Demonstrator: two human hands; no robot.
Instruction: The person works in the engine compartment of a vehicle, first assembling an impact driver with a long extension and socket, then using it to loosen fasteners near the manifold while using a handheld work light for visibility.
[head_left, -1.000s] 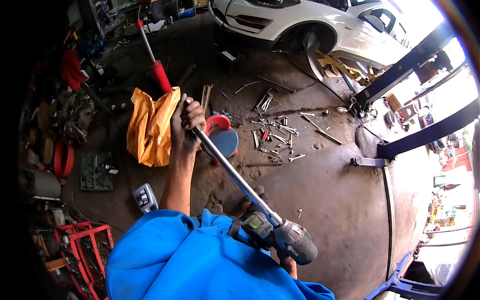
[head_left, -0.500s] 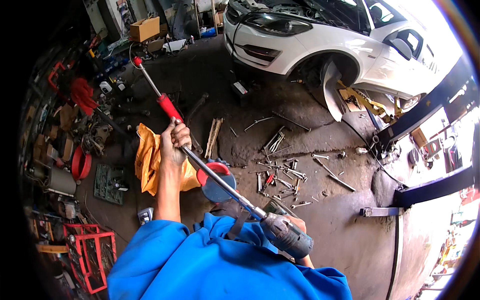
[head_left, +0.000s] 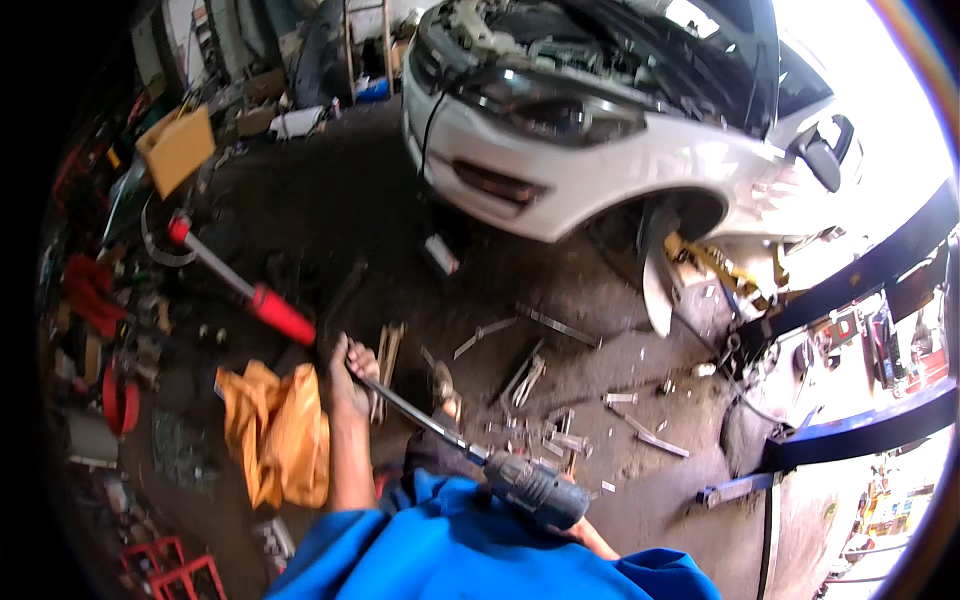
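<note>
Lower in view than half a second ago sit the left hand (head_left: 353, 372) and the metal shaft (head_left: 425, 419), while the white car (head_left: 590, 185) has shifted down and shows more of its open engine bay. The left hand's fingers are curled together around the shaft's far end. The shaft slants down to the right into the nose of the power wrench (head_left: 530, 488), which lies across the front of the person's blue top (head_left: 430, 545). The right hand (head_left: 586, 534) is mostly hidden behind the wrench, so one cannot tell how its fingers are set. An orange bag (head_left: 275, 435) lies left of the left forearm, and a red-and-grey rod (head_left: 283, 314) ends near that hand; whether they touch is unclear. Blurred hand tools (head_left: 545, 437) are scattered on the dark floor beyond the wrench.
</note>
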